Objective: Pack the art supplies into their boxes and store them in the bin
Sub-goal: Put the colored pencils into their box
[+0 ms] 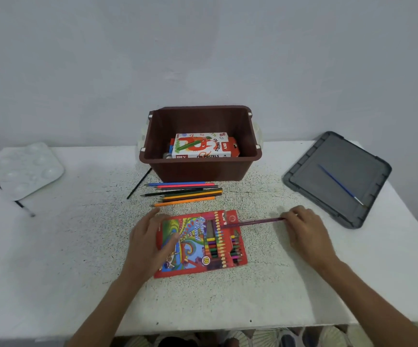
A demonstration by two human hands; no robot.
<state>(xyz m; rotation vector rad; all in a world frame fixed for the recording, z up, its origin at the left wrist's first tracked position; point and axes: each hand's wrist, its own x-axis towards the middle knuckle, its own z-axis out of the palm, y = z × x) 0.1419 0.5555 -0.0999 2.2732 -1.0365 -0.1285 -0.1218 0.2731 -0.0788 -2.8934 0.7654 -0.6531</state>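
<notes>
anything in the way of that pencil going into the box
Nothing visible. The pencil, pinched by the right hand, has its tip at the open end of the box. The left hand rests on the box's other end, away from the opening.

left grip (150, 242) — bare | right grip (305, 229) — bare | forearms bare

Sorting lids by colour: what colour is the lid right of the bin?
The lid is dark grey, clearest in the head view.

A red pencil box (200, 244) lies flat, a purple pencil (260, 222) at its open end; loose pencils (185, 194) lie just before the brown bin (198, 170).
</notes>
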